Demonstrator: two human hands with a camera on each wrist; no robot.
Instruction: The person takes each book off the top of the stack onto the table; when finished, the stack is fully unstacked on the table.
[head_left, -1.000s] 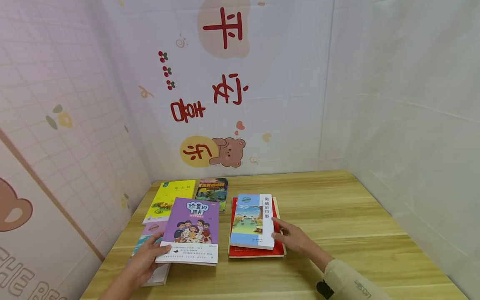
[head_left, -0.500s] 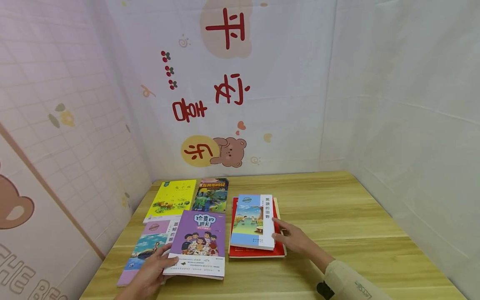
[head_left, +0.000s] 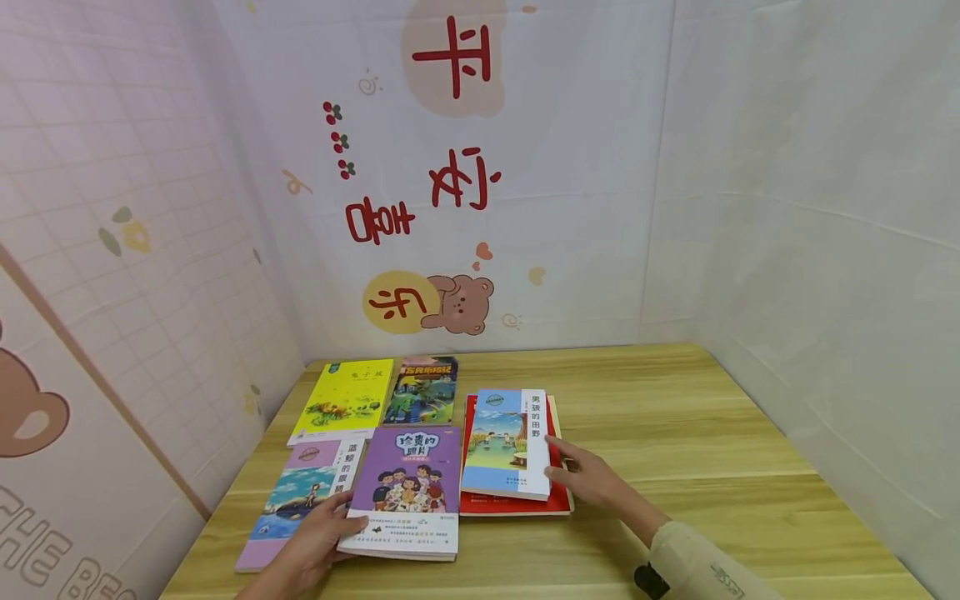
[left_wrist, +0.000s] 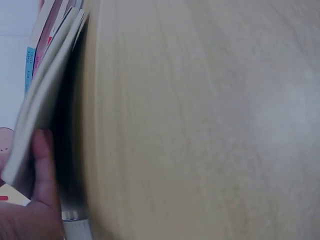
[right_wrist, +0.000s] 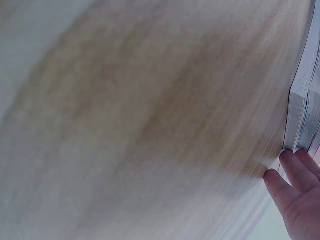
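Holding the purple book (head_left: 408, 479), the left hand (head_left: 318, 535) grips its near-left corner.

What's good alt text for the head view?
A left hand grips a purple book over a wooden table, while a right hand touches a book stack. A yellow book, a green book and a pink book lie nearby.

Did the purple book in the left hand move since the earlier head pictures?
Yes. Against the yellow book, the purple book has shifted toward the near side and slightly right.
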